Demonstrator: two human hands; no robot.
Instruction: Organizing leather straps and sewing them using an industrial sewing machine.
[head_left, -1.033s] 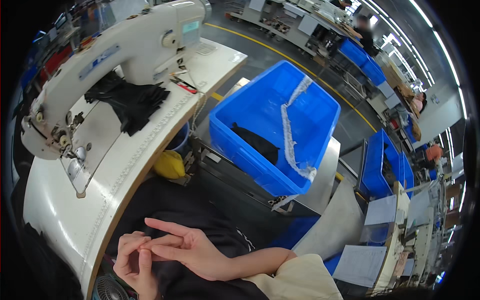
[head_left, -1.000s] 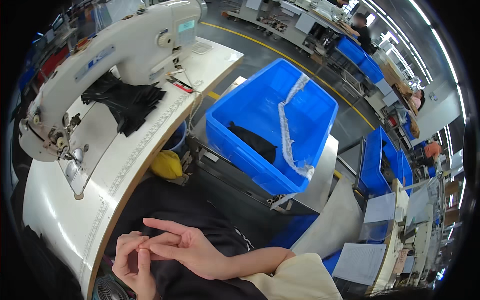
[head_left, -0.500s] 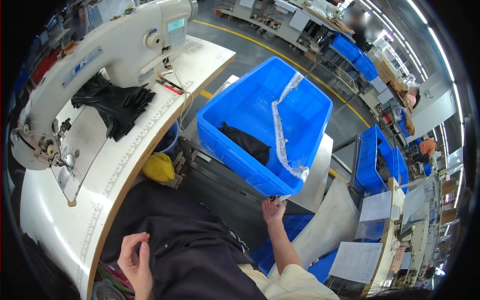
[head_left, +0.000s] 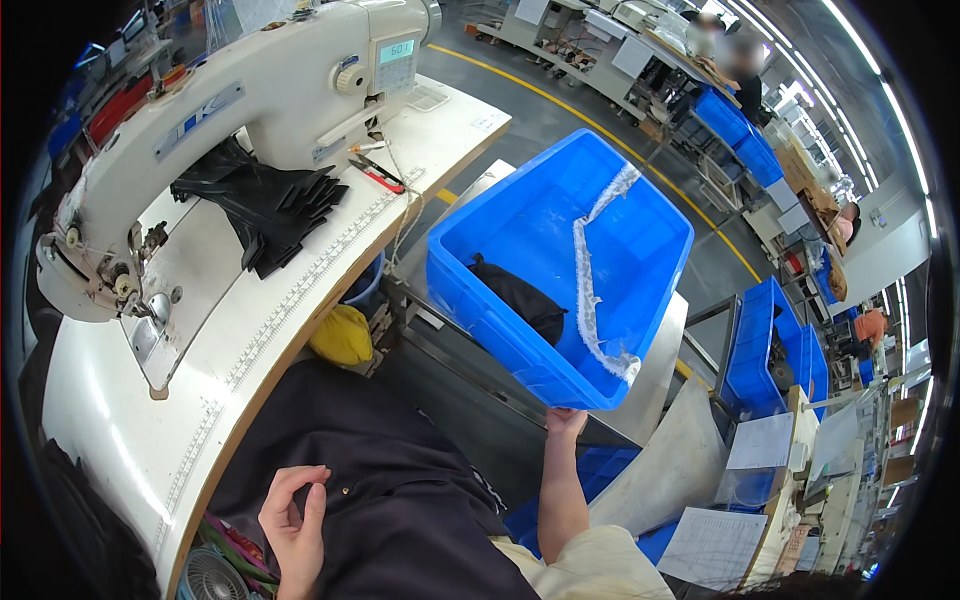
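Note:
A large blue plastic bin (head_left: pixel 480 310) stands tilted in front of me on a small pale table. A black cloth piece (head_left: pixel 520 298) and a frayed white strip (head_left: pixel 584 270) lie inside it. At the bin's near lower edge is my right hand (head_left: pixel 566 422), its fingers hooked beneath and hidden by the bin. My left hand (head_left: pixel 294 520) hovers above my dark apron, fingers loosely curled, thumb and forefinger apart, with nothing in it. To the left, a stack of black fabric pieces (head_left: pixel 262 205) rests on the white sewing table (head_left: pixel 300 300) under the sewing machine (head_left: pixel 260 70).
Red-handled thread snips (head_left: pixel 380 174) lie at the table's far edge. A yellow cloth bundle (head_left: pixel 342 335) hangs below it. More blue bins (head_left: pixel 752 350) stand to the right, near printed sheets (head_left: pixel 712 555). Other people are at far benches.
The whole view has shifted, so things sit farther right. My right hand's fingers, partly visible before, have gone under the bin's edge. The left hand keeps its curled pose.

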